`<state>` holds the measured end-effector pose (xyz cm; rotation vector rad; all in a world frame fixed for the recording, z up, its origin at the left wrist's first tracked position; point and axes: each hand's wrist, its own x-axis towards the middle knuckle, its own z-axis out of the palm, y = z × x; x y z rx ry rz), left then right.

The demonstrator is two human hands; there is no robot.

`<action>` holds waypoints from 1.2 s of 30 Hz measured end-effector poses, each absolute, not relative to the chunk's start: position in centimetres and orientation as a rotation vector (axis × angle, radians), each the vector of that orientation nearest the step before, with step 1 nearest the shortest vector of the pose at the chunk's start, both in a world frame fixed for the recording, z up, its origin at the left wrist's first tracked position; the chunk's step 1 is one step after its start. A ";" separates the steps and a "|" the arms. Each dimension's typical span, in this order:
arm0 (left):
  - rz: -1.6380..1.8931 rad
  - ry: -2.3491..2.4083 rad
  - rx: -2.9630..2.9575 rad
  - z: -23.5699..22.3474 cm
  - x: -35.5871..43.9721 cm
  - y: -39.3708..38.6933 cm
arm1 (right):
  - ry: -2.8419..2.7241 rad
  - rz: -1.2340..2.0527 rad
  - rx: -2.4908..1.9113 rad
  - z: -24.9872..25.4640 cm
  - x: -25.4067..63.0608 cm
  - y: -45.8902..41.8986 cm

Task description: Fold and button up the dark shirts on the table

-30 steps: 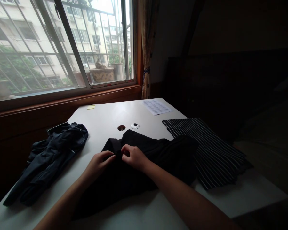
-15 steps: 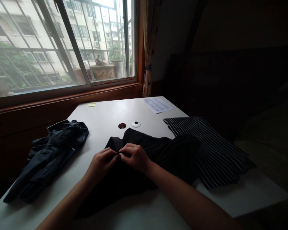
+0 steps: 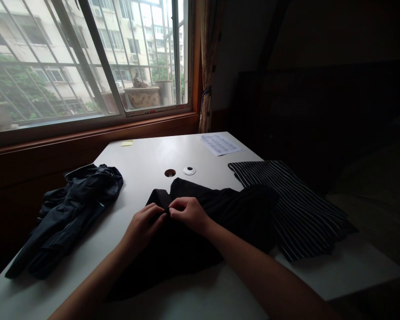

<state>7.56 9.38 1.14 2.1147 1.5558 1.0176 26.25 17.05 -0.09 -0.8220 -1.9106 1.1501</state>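
Note:
A black garment (image 3: pixel 200 249) lies spread and rumpled on the white table in front of me. Its stiffer folded band (image 3: pixel 160 196), like a collar or waistband, stands up a little at the top. My left hand (image 3: pixel 146 222) pinches the cloth just below this band. From the other side, my right hand (image 3: pixel 188 213) pinches the same spot, thumb and forefinger together. The fingertips of both hands nearly meet there. Whatever small part lies between them is hidden by the fingers and the dark cloth.
On the left of the white table (image 3: pixel 146 153) lies a crumpled dark blue garment (image 3: pixel 76 213). A black-and-white striped cloth (image 3: pixel 293 209) is at the right, partly against the black garment. Farther back are a cable hole (image 3: pixel 170 173), its white cover (image 3: pixel 189 170), printed paper (image 3: pixel 220 144) and a yellow note (image 3: pixel 127 143).
My right hand's fingers have closed into a tighter pinch, and both hands' fingertips have shifted slightly at the band. The view has shifted a little. The garments stay in place.

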 end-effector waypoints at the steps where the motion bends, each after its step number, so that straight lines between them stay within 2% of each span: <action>1: 1.020 1.544 2.104 1.2 7.6 9.4 | -1.864 1.241 -0.825 -0.1 26.3 17.3; 8: 1.069 1.482 1.893 0.9 7.4 9.7 | -1.425 1.797 -0.794 -0.6 26.5 18.1; 12: 1.096 1.499 1.732 1.1 7.2 9.7 | -1.197 1.943 -0.755 -0.6 26.6 18.2; 20: 1.124 1.500 1.660 1.1 7.1 9.4 | -1.103 1.968 -0.717 -0.7 26.5 18.4; 29: 1.208 1.474 1.416 1.0 6.3 9.9 | -0.903 1.776 -0.661 -0.4 26.7 19.1; 32: 1.218 1.564 1.572 0.7 6.0 9.9 | -0.931 1.751 -0.652 -0.5 26.7 19.0; 36: 1.132 1.659 2.091 0.8 6.2 9.5 | -1.033 1.743 -0.649 -0.2 26.6 18.6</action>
